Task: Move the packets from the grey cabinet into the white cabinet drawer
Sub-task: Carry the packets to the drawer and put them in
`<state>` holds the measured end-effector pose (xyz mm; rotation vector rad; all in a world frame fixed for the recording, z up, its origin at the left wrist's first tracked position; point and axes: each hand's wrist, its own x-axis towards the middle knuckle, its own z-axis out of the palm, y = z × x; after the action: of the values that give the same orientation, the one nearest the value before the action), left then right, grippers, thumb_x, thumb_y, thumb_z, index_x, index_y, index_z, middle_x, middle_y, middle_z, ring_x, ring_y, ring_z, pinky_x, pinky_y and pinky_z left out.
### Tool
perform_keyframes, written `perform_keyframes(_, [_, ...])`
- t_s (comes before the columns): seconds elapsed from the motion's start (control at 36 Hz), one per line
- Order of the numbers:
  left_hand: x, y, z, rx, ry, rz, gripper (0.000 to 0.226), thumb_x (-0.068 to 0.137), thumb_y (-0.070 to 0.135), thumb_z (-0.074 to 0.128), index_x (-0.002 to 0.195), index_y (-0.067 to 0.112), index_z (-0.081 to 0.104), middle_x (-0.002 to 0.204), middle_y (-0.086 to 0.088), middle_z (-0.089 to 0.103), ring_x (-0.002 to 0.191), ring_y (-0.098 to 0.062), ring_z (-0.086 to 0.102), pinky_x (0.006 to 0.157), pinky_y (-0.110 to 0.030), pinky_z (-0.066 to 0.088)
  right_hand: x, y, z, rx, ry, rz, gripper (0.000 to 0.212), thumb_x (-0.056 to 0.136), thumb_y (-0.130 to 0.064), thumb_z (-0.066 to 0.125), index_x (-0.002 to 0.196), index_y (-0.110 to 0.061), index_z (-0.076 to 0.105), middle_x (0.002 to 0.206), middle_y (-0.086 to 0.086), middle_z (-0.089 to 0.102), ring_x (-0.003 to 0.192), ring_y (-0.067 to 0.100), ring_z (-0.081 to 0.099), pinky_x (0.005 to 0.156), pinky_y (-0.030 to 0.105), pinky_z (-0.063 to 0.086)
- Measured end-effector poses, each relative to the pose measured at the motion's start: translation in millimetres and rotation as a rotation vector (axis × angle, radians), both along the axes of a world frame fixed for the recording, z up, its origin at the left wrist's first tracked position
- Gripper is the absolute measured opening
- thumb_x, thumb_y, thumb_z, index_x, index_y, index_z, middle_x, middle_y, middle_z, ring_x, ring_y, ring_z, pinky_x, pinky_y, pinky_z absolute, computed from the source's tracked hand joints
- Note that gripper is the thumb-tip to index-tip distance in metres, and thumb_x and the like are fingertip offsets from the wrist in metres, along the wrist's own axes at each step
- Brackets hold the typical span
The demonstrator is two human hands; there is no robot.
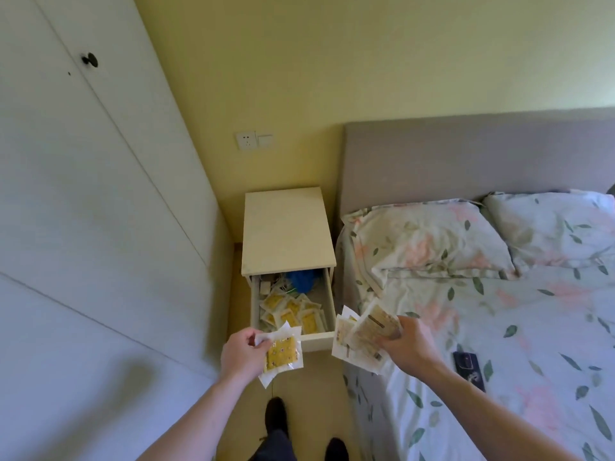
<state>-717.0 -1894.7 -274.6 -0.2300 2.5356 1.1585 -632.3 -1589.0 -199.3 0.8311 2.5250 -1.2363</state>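
Two hands are busy over the open drawer [293,307] of the small white cabinet [286,227]. The left hand [241,354] pinches one yellow packet [283,352] by its side, just in front of the drawer's front edge. The right hand [407,342] grips a fanned bunch of packets [362,337], held over the near edge of the bed [499,327]. More packets already lie in a heap [293,314] inside the drawer, next to something blue [301,281] at the back.

To do this step well, the left hand should likely lift the packet over the front edge and let it drop flat on the heap — not on the rim, where it could slide to the floor. The bunch in the right hand looks loose, so a firm hold would help until its turn comes.

Room is tight. The drawer sits between a big white wardrobe [83,194] and the bed, and the person's feet [276,414] stand right in front — so the best way in is from above.
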Motion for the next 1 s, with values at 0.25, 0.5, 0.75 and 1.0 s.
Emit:
perform_keyframes(0.25, [-103, 27, -18, 0.077, -0.103, -0.025, 0.011, 0.09, 0.029, 0.073, 0.096, 0.026, 0.064, 0.094, 0.009, 0.065, 0.087, -0.014, 0.064, 0.067, -0.025, 0.051, -75, 6, -11, 0.033, -0.053, -0.042, 0.021, 0.082, -0.018, 0.078, 0.071, -0.032, 0.067, 0.072, -0.015, 0.069, 0.065, 0.001, 0.062, 0.048, 0.009, 0.039])
perform_keyframes(0.5, [-181, 25, -58, 0.147, -0.284, -0.149, 0.009, 0.085, 0.023, 0.078, 0.087, 0.028, 0.072, 0.122, 0.003, 0.067, 0.12, -0.023, 0.059, 0.103, -0.037, 0.048, -125, 30, -69, 0.034, -0.136, -0.112, 0.031, 0.067, -0.061, 0.07, 0.087, -0.037, 0.072, 0.072, -0.014, 0.073, 0.065, 0.01, 0.07, 0.065, 0.04, 0.061])
perform_keyframes(0.75, [-205, 2, -94, 0.029, -0.376, -0.198, 0.008, 0.092, 0.023, 0.068, 0.086, 0.026, 0.065, 0.089, 0.006, 0.066, 0.082, -0.01, 0.06, 0.068, -0.023, 0.045, -175, -5, -76, -0.042, -0.207, -0.19, 0.006, 0.078, -0.025, 0.079, 0.077, -0.023, 0.074, 0.057, -0.012, 0.065, 0.049, 0.003, 0.053, 0.045, 0.019, 0.044])
perform_keyframes(1.0, [-245, 13, -147, 0.005, -0.413, -0.095, 0.008, 0.093, 0.021, 0.066, 0.099, 0.027, 0.064, 0.099, 0.01, 0.066, 0.092, -0.01, 0.062, 0.071, -0.024, 0.048, -232, -3, -122, -0.044, -0.298, -0.184, 0.005, 0.083, -0.025, 0.076, 0.085, -0.026, 0.072, 0.076, -0.008, 0.071, 0.067, 0.009, 0.066, 0.046, 0.015, 0.041])
